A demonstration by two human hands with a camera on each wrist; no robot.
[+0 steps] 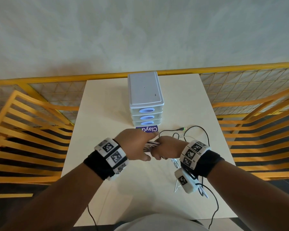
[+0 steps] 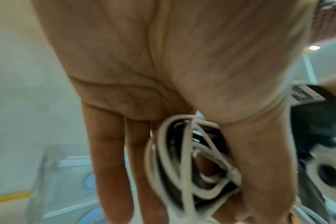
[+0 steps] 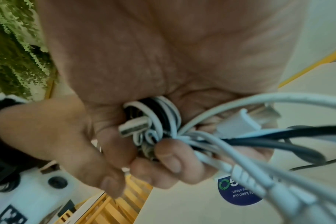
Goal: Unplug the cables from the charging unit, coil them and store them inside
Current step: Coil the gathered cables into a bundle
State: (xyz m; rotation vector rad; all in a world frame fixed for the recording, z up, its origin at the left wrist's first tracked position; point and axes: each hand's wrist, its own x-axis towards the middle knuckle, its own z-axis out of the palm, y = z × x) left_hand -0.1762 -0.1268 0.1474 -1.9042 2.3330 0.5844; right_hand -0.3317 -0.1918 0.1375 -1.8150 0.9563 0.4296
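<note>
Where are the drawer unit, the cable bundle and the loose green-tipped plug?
drawer unit [image 1: 144, 90], head view, on its flat grey top.
cable bundle [image 3: 164, 119], right wrist view, on the white loops in the grip.
green-tipped plug [image 1: 183, 128], head view, on the green end, lying on the table.

Left hand [image 2: 163, 75] seen palm-side, blurred. Fingers [image 2: 109, 151] straight, pointing down; thumb at right against a coil of white & black cables [image 2: 184, 159]. Right wrist w/ camera [image 2: 324, 171] at far right. Drawer unit [image 2: 67, 174] w/ blue handles behind, lower left.
</note>
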